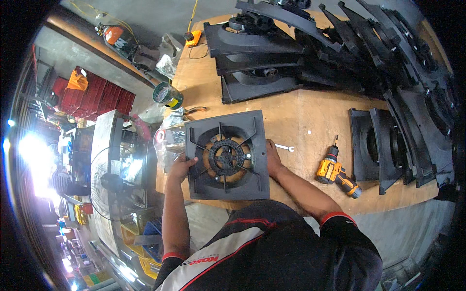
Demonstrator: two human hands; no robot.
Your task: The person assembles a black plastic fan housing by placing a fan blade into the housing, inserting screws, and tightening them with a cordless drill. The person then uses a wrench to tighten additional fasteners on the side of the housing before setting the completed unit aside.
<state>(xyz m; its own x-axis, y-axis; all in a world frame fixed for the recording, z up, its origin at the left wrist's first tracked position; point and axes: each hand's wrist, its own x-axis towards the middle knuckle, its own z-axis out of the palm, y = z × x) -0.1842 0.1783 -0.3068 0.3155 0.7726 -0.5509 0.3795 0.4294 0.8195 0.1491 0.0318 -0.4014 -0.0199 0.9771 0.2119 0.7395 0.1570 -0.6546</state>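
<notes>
A square black single-burner gas stove (227, 191) is in front of me, at the near edge of the wooden table. Its round burner ring sits at the centre, with pan-support arms reaching outward. My left hand (180, 168) grips the left side, thumb on top and the other fingers hidden. Against the right side my right hand (273, 156) is closed on the edge, its fingertips out of sight. A steel wrench (286, 147) lies just beyond the right hand. Farther right, a yellow-and-black cordless drill (331, 169) rests on its side with a bit fitted.
More black stove bodies (262, 87) are piled along the table's far side and on the right (364, 140). A dark green can (168, 95), orange-handled pliers (195, 110) and plastic bags (170, 148) sit at the left. A standing fan (112, 182) is off the table's left end.
</notes>
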